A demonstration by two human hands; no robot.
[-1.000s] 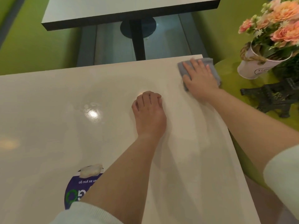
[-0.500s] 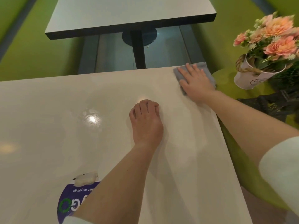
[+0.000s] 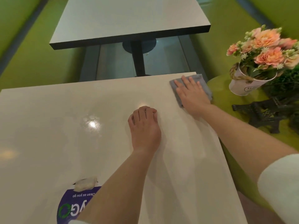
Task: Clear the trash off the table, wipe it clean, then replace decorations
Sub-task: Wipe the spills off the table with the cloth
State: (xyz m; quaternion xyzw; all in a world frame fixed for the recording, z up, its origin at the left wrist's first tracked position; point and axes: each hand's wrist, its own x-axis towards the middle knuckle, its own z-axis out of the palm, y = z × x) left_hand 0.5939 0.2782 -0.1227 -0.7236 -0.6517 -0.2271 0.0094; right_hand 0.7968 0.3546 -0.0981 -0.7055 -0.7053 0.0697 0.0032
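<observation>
Surface: the pale glossy surface fills most of the view; no loose trash shows on it, so the clearing step looks done. Faint streaks near the right edge suggest a fresh wipe there.
Second table: another table stands beyond, apart from this one.
Flower pot: a white flower pot of pink and orange blooms sits on the green seat to the right, off the surface; it is one decoration not yet put back.
Tower model: a dark tower model lies on its side on the same seat, just in front of the pot, also waiting.
Sticker: a purple sticker with a lump of whitish residue at its top edge lies near the front edge; it may need attention.
Left hand: the left hand rests on the surface near the middle, fingers curled under and holding nothing.
Right hand: the right hand presses flat at the far right corner, fingers straight and slightly spread.
Cloth: the grey cloth lies under that palm, at the corner's edge.
Progress: by my judgement wiping is midway; the left half and the decorations are left.
</observation>
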